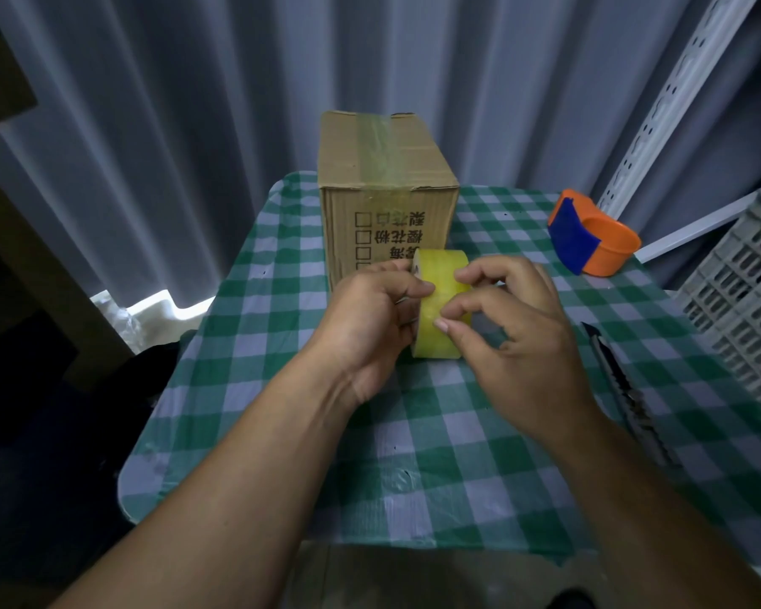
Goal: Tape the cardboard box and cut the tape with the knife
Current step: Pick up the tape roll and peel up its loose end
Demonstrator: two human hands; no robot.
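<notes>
A brown cardboard box [385, 169] stands at the far side of the checked table, with a strip of clear tape running over its top seam and a little way down the front. In front of it I hold a roll of yellowish clear tape [442, 274] on edge. My left hand [370, 318] grips the roll's left side. My right hand [510, 327] rests on the roll's outer face, thumb and fingertips pinching at its surface. A dark utility knife [624, 389] lies on the table to the right of my right hand, apart from it.
An orange and blue tape dispenser [589, 232] sits at the table's far right. A grey plastic crate [747, 301] stands past the right edge. The green-and-white checked cloth [414, 454] covers a small table; curtains hang behind.
</notes>
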